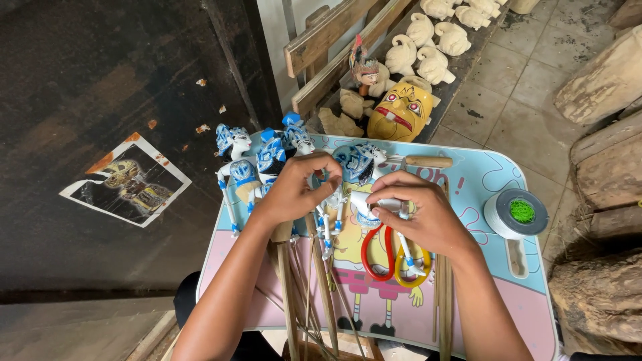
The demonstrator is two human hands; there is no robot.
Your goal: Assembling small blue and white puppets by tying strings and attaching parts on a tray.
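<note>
Right now both of my hands meet over the middle of the small printed table (pixel 481 180), where a blue-and-white rod puppet (pixel 358 175) lies on its back so its joints face up at me. My left hand (pixel 294 190) is closed on the puppet's arm side, fingers curled tight to keep it from rolling, while my right hand (pixel 421 214) pinches narrowly at its pale body, thumb and forefinger together as if on something too fine to make out. Red and yellow scissors (pixel 391 257) lie just under my right palm, within reach. More finished puppets (pixel 257 160) stand along the table's far left edge, and a roll with green thread (pixel 516 212) sits near the right edge, clear of my work.
</note>
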